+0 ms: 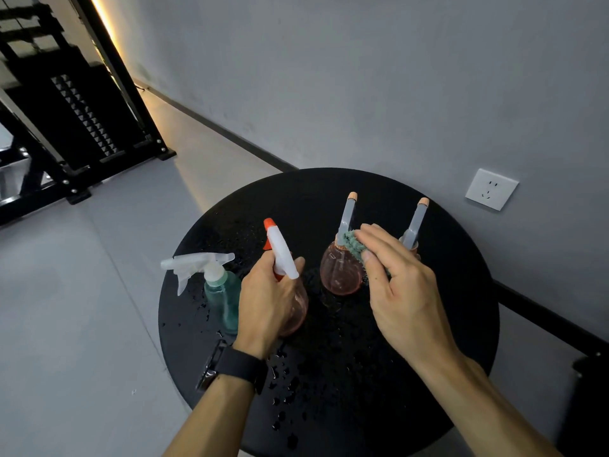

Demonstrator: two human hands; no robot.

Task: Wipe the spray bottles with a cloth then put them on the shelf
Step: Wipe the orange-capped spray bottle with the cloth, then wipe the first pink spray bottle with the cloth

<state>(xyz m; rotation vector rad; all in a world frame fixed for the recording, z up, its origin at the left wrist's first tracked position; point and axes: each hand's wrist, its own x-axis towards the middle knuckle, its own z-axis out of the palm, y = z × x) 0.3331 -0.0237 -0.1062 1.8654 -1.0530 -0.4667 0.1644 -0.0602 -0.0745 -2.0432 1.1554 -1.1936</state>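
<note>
While the left hand (267,298) clasps it, the pink bottle (296,308) looks translucent.

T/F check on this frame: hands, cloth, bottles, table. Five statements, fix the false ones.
1. The left hand grips the orange-nozzle bottle. True.
2. The right hand is empty. False: it holds a green cloth.
3. The table is dry. False: water drops show on it.
4. Four spray bottles are on the table. True.
5. The green bottle lies on its side. False: it stands upright.
</note>
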